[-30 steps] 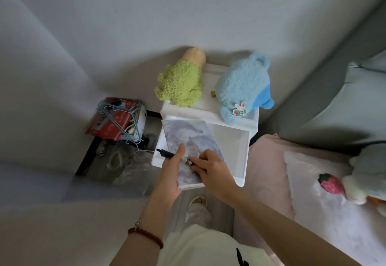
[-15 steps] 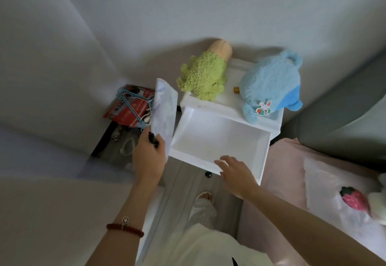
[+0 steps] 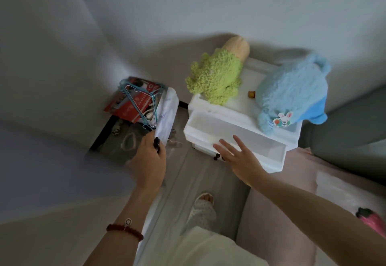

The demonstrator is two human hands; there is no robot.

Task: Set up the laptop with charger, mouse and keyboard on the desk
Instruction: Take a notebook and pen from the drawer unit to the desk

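Observation:
My left hand [image 3: 149,158] grips a flat device in a marbled white-and-lilac cover [image 3: 167,116], held on edge to the left of the drawer, with a black pen [image 3: 157,144] pinned against it. My right hand [image 3: 236,155] has straight, spread fingers pressing on the front wall of the white drawer [image 3: 238,140], which stands part way out of a small white cabinet [image 3: 292,138]. The drawer looks empty inside. No charger, mouse or keyboard shows.
A green plush [image 3: 217,75] and a blue plush [image 3: 292,90] lie on the cabinet top. A red box with blue hangers [image 3: 137,100] sits on the floor by the wall. A pink bed [image 3: 292,192] lies at right, my slippered foot [image 3: 203,207] below.
The covered device with the pen left the drawer in my left hand and now stands on edge at the left. My right hand let go of it, and the drawer is further in.

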